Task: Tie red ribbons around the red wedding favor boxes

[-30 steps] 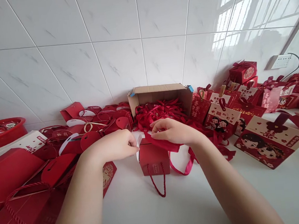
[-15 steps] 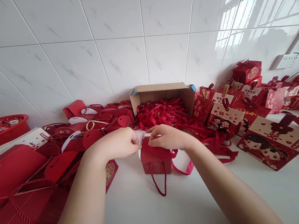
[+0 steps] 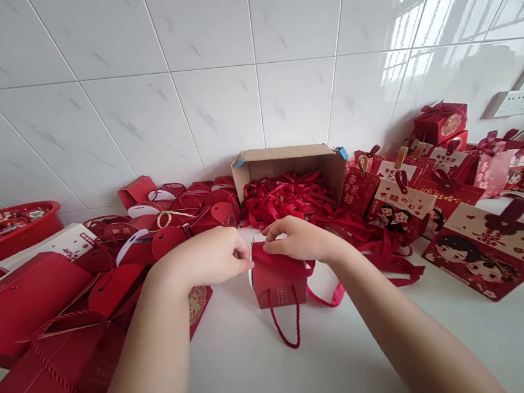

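Head view gives me a small red gift box (image 3: 279, 279) at mid-frame on the counter (image 3: 240, 359), its rope handle (image 3: 293, 345) looped down in front. The left hand (image 3: 221, 256), fingers curled nearly together, sits at the box's upper left edge; the right hand (image 3: 294, 241) bends its fingers over the top, beside red ribbon (image 3: 335, 299) trailing right. I can't tell whether either grips anything. Behind them, a cardboard carton (image 3: 288, 152) holds heaped ribbons (image 3: 285, 199).

You are handling a box (image 3: 282, 276) of smooth, fairly matt card, its handle (image 3: 298, 323) showing as rough, twisted cord. The ribbons (image 3: 285, 197) ahead of you are gleaming like satin cloth. The carton (image 3: 285, 153) is looking dull and papery, the tub (image 3: 48, 226) like smooth plastic, and the wall tiles (image 3: 209, 28) are shining glossily.
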Demonstrator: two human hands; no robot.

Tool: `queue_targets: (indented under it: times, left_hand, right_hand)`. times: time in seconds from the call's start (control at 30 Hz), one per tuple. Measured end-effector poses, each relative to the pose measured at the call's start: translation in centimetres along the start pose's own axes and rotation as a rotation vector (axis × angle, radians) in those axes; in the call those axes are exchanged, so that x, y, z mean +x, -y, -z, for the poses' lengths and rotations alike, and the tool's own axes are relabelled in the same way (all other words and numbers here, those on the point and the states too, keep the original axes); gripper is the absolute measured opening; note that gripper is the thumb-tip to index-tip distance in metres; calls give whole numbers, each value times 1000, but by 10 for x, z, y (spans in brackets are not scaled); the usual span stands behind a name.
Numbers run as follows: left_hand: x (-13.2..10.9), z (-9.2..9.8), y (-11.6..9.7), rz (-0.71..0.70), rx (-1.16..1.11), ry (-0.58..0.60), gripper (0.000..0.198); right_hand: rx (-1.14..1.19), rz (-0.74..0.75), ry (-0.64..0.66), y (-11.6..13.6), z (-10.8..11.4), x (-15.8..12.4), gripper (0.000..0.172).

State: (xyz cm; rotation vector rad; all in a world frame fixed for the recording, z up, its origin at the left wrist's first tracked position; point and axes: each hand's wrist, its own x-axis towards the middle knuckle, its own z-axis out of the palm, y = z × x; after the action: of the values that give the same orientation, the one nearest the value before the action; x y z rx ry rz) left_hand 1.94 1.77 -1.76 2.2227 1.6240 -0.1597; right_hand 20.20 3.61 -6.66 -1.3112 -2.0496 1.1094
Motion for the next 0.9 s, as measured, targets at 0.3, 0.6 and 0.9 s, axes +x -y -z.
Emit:
queue_targets:
  times: [0.3,0.6,0.9]
  left_hand:
    - [-2,-1,-1,-18,-13,6,21]
    - [1,5,14,16,-67,-90,31]
    - [23,0,19,-18,-91,-36,30]
  right_hand:
    - [-80,11,-18,-3,-4,3,14]
    - [-188,5,-81,-2,-9,5,18]
    - [-151,42,-148,-3,-13,7,13]
